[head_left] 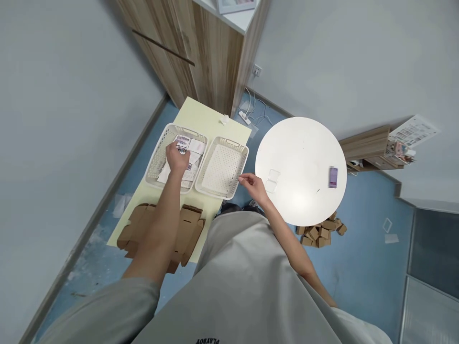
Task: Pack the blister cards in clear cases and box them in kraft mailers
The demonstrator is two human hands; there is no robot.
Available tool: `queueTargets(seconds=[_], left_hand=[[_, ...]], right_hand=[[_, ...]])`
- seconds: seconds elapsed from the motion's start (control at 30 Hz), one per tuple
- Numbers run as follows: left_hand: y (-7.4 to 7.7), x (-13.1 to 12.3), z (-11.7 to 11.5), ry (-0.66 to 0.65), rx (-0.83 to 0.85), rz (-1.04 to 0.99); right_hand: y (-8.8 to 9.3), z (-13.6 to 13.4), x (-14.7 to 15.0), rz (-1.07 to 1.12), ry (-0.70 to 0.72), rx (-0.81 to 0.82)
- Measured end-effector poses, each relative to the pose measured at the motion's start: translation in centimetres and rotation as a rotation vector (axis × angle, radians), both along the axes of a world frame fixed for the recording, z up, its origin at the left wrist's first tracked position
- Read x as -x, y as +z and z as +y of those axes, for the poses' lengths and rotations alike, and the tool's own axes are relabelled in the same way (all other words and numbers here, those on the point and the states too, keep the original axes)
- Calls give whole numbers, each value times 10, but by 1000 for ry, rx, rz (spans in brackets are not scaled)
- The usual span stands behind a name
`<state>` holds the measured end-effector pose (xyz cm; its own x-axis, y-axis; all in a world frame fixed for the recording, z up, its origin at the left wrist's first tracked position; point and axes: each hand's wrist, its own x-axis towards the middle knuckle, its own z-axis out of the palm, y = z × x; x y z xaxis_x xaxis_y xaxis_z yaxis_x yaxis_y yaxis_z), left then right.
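Observation:
My left hand (177, 158) reaches into the left white basket (155, 160), its fingers closed on a small printed card (182, 150) among other cards and papers (195, 148). Another card with purple and dark print (182, 140) lies just beyond the fingertips. My right hand (254, 185) hovers by the right rim of the second white basket (222, 167), whose perforated bottom shows. Its thumb and forefinger are pinched together; whatever they may hold is too small to make out. On the round white table (301, 143), a clear hinged plastic case (273, 180) lies opened near this hand.
Flattened brown cardboard boxes (186, 229) lie at the near end of the pale yellow board (201, 112). A phone (333, 177) rests on the round table. Small brown boxes (319, 234) are heaped below it. Cables with a power strip (244, 117) run by the wooden cabinet (215, 62).

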<state>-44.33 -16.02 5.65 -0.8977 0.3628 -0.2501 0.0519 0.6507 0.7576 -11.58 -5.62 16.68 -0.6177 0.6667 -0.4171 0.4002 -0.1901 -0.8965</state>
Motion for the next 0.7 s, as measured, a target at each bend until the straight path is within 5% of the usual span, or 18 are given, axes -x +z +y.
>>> queueTargets(seconds=[0.17,0.37,0.57,0.7], left_hand=[[-10,24,19,-135,22,11],[-20,33,30,-103,155,-9],[-18,20,14,-54,190,-30],[-9,10,-11,27,35,-52]], right_hand=[[2,-11,-1,-45,-18,0],[1,-13,-9,-76,-52,16],[-2,-16,-14,-82,-69,39],[-11,-17,-17,-83,-31,39]])
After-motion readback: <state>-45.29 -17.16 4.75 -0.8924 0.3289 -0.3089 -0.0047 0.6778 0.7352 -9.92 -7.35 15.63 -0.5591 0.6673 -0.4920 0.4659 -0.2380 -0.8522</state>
